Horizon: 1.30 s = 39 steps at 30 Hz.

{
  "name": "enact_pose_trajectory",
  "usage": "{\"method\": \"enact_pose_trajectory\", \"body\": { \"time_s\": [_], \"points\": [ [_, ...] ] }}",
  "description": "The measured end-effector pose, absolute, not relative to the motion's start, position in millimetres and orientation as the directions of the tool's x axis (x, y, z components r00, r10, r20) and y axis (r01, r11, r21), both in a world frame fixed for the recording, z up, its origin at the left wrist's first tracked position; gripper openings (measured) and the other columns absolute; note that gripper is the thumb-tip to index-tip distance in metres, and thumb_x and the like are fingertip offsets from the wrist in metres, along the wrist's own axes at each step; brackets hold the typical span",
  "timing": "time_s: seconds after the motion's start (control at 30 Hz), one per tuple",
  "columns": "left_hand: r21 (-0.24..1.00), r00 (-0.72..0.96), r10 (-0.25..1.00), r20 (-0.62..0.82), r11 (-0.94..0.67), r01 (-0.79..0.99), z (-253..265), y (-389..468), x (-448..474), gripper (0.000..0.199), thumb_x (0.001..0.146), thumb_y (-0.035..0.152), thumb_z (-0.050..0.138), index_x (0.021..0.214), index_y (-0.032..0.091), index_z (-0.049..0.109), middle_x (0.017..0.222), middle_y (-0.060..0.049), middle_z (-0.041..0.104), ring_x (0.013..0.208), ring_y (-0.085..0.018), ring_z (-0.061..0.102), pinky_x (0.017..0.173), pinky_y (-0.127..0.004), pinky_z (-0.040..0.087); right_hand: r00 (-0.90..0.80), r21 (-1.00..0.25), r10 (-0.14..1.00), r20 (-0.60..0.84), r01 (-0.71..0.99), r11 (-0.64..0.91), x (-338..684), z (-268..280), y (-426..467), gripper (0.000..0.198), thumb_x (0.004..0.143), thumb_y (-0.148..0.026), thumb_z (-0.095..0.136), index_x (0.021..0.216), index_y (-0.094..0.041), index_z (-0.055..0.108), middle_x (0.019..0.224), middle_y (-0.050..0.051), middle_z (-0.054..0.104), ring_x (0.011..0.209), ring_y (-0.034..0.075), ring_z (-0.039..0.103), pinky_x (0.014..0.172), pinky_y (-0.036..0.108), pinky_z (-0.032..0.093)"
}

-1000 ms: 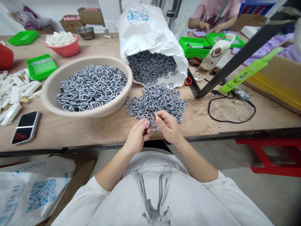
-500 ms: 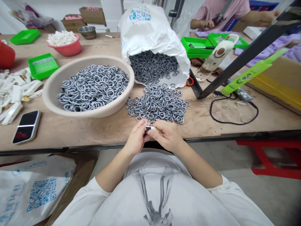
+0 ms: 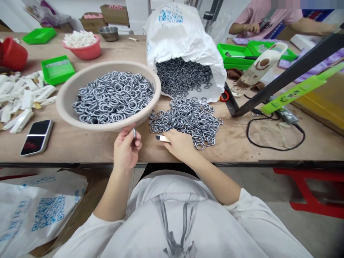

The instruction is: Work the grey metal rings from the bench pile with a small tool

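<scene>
Pinched in my left hand (image 3: 127, 147) is a grey ring (image 3: 134, 133), held just below the front rim of the large beige basin (image 3: 158, 94). Grey rings (image 3: 113, 93) of the same sort fill that basin. My right hand (image 3: 180, 145) is closed round a small white-handled tool with a dark, blade-like tip (image 3: 162, 138); the tip points left. It rests at the front edge of a loose pile of grey rings (image 3: 192, 116) on the table. Behind the pile, a white sack (image 3: 180, 39) lies with its mouth toward me, more rings inside.
Left stand a phone (image 3: 37, 138), white pieces (image 3: 24, 93), a green tray (image 3: 57, 70) and a red bowl (image 3: 83, 52). A dark metal bar (image 3: 285, 75) slants up at right, beside a cable (image 3: 274, 148) and a bottle (image 3: 262, 64). A person in pink (image 3: 264, 18) works across the table.
My hands have parted. The left has moved left toward the basin with a ring in its fingers; the right has shifted toward the pile, still holding the white-handled tool. The view has turned slightly.
</scene>
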<state>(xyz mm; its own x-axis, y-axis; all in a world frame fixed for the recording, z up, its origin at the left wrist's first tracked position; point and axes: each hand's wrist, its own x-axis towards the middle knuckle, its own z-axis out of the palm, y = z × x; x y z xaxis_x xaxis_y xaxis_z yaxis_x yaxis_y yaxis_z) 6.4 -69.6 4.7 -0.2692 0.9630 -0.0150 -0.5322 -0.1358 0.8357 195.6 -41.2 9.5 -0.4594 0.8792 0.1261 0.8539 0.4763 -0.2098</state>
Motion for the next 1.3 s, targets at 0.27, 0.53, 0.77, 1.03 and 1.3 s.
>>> {"method": "enact_pose_trajectory", "body": {
  "time_s": [0.27, 0.53, 0.77, 1.03, 1.3],
  "points": [
    [0.828, -0.190, 0.967, -0.167, 0.033, -0.560, -1, -67, 18, 0.024, 0.067, 0.032, 0.071, 0.079, 0.013, 0.061, 0.070, -0.001, 0.060, 0.048, -0.008, 0.049, 0.038, -0.017, 0.033, -0.421, -0.367, 0.898, 0.125, 0.822, 0.436, 189, 6, -29, 0.018, 0.094, -0.021, 0.052, 0.100, -0.016, 0.068, 0.101, 0.011, 0.067, 0.089, 0.023, 0.064, 0.070, 0.031, 0.043],
    [0.911, -0.042, 0.997, 0.064, -0.076, -0.404, -8, -78, 76, 0.043, 0.079, 0.057, 0.074, 0.085, 0.016, 0.062, 0.071, 0.002, 0.052, 0.060, -0.007, 0.044, 0.054, -0.016, 0.038, -0.295, -0.971, 0.953, 0.072, -0.237, -0.001, 194, 10, -63, 0.047, 0.078, -0.062, 0.071, 0.080, -0.020, 0.050, 0.068, -0.002, 0.049, 0.059, 0.011, 0.047, 0.053, 0.023, 0.041],
    [0.890, 0.098, 0.995, 0.010, 0.035, -0.455, -2, -82, 83, 0.048, 0.077, 0.058, 0.076, 0.075, 0.015, 0.055, 0.061, 0.003, 0.042, 0.053, -0.007, 0.033, 0.047, -0.017, 0.027, -0.276, -0.965, 0.925, 0.260, -0.112, 0.238, 208, 1, -62, 0.042, 0.084, -0.057, 0.069, 0.102, -0.021, 0.059, 0.090, 0.003, 0.060, 0.084, 0.015, 0.058, 0.078, 0.028, 0.049],
    [0.820, 0.152, 0.984, -0.090, 0.160, -0.549, 4, -82, 85, 0.050, 0.075, 0.056, 0.077, 0.069, 0.016, 0.046, 0.054, 0.005, 0.037, 0.046, -0.005, 0.026, 0.042, -0.017, 0.020, -0.300, -0.797, 0.848, 0.436, 0.308, 0.519, 227, 3, -70, 0.038, 0.096, -0.053, 0.052, 0.083, -0.018, 0.057, 0.069, -0.001, 0.052, 0.062, 0.012, 0.045, 0.060, 0.026, 0.033],
    [0.804, 0.153, 0.976, -0.156, 0.215, -0.555, 4, -85, 88, 0.053, 0.070, 0.054, 0.081, 0.069, 0.016, 0.044, 0.056, 0.007, 0.032, 0.046, -0.004, 0.023, 0.040, -0.017, 0.020, -0.385, -0.568, 0.773, 0.505, 0.526, 0.633, 229, 10, -81, 0.041, 0.098, -0.049, 0.049, 0.070, -0.018, 0.050, 0.065, 0.000, 0.051, 0.059, 0.012, 0.043, 0.058, 0.027, 0.027]
  ]
}}
